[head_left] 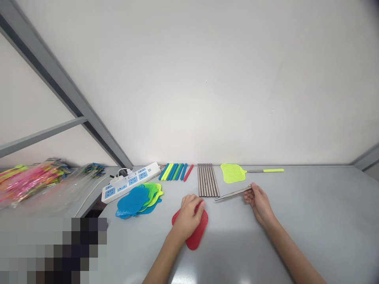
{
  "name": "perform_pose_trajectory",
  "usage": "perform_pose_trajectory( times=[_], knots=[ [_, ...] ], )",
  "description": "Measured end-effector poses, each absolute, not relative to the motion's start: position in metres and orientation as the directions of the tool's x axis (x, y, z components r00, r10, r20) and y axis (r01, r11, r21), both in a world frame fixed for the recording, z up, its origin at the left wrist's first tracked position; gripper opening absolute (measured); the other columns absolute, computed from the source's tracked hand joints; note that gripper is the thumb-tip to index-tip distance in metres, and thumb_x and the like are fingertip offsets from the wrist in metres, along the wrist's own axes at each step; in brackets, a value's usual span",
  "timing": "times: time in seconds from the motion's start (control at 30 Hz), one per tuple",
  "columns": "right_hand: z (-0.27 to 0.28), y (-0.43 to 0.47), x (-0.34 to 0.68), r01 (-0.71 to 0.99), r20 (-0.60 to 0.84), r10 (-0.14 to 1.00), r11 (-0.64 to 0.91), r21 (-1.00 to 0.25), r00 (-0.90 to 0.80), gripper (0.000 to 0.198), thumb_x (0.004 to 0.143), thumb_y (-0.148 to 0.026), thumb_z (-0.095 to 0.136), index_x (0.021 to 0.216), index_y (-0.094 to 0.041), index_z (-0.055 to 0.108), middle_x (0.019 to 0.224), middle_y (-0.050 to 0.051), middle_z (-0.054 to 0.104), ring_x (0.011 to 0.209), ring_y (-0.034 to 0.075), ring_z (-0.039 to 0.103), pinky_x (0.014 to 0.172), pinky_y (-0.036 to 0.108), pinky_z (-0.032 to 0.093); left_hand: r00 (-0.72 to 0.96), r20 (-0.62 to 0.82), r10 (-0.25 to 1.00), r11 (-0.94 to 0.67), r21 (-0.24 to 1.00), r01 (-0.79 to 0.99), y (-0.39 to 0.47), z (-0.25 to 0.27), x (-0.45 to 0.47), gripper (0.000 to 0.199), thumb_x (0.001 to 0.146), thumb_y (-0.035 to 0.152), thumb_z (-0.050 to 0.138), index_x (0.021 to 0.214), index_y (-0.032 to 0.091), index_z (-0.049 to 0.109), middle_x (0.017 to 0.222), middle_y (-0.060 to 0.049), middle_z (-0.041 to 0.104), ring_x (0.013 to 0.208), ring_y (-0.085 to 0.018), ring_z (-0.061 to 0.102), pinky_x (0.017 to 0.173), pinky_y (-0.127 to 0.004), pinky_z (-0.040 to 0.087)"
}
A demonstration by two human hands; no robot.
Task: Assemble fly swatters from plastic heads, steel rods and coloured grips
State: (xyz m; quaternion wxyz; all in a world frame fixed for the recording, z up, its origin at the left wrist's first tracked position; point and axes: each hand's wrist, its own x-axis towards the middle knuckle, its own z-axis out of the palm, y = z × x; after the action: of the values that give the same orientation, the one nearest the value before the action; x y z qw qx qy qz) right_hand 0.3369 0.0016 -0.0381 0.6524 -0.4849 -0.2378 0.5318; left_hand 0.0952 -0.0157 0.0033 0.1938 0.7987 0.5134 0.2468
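My left hand (pixel 190 215) is closed over the upper part of a red fly swatter head (pixel 195 238), which is partly hidden under it. To the right, my right hand (pixel 258 200) pinches one end of a metal rod (pixel 232 194), whose other end points left toward a row of several similar metal rods (pixel 209 180). Behind my right hand lies a yellow-green fly swatter (pixel 233 173) with its rod and handle attached. Blue, green and yellow swatter heads (pixel 133 200) are piled on the left. Several coloured handles (pixel 174 172) lie side by side near the wall, a red one at the right end.
A white power strip (pixel 122 190) with plugs and a cable lies at the left behind the piled heads. Clear plastic bags (pixel 44 177) of colourful items sit farther left. A grey metal frame (pixel 68 90) rises there, and a wall (pixel 222 79) backs the grey table (pixel 319 213).
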Motion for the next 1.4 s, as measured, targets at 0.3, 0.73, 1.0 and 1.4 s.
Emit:
perform_pose_trajectory(
  times=[0.3, 0.73, 1.0, 1.4],
  knots=[
    [-0.014, 0.024, 0.344, -0.357, -0.059, 0.912, 0.099, -0.929, 0.406, 0.022, 0.068, -0.036, 0.062, 0.072, -0.019, 0.049, 0.067, 0.002, 0.063, 0.066, 0.014, 0.061, 0.054, 0.022, 0.050, 0.273, 0.242, 0.931, -0.326, 0.212, 0.922, 0.021, 0.047, -0.010, 0.030, 0.078, 0.025, 0.030, 0.051, 0.019, 0.043, 0.058, -0.001, 0.049, 0.067, -0.018, 0.043, 0.069, -0.034, 0.026],
    [-0.035, 0.009, 0.291, -0.125, -0.105, 0.954, -0.072, -0.990, 0.281, 0.027, 0.062, -0.034, 0.066, 0.078, -0.017, 0.053, 0.078, 0.006, 0.064, 0.077, 0.021, 0.061, 0.069, 0.033, 0.050, 0.393, 0.189, 0.900, -0.435, 0.317, 0.843, 0.059, 0.019, -0.050, 0.011, 0.066, 0.017, 0.036, 0.070, 0.019, 0.046, 0.070, 0.000, 0.047, 0.070, -0.017, 0.043, 0.073, -0.030, 0.030],
    [-0.024, 0.012, 0.284, -0.049, -0.161, 0.973, -0.154, -0.987, 0.168, 0.027, 0.061, -0.028, 0.066, 0.087, -0.022, 0.062, 0.101, 0.004, 0.061, 0.098, 0.020, 0.053, 0.083, 0.030, 0.042, 0.283, 0.295, 0.913, -0.383, 0.376, 0.844, 0.040, 0.031, -0.013, 0.020, 0.080, 0.022, 0.031, 0.086, 0.018, 0.050, 0.094, -0.005, 0.046, 0.094, -0.018, 0.041, 0.086, -0.031, 0.030],
    [-0.028, 0.069, 0.420, 0.583, -0.138, 0.955, -0.271, -0.766, 0.262, 0.025, 0.059, -0.028, 0.059, 0.083, -0.022, 0.060, 0.041, -0.002, 0.050, 0.035, 0.018, 0.046, 0.043, 0.035, 0.037, 0.487, 0.216, 0.846, -0.520, 0.533, 0.668, -0.016, 0.002, 0.082, 0.020, 0.082, 0.019, 0.033, 0.081, 0.019, 0.053, 0.085, -0.003, 0.052, 0.083, -0.015, 0.047, 0.079, -0.028, 0.035]
  ],
)
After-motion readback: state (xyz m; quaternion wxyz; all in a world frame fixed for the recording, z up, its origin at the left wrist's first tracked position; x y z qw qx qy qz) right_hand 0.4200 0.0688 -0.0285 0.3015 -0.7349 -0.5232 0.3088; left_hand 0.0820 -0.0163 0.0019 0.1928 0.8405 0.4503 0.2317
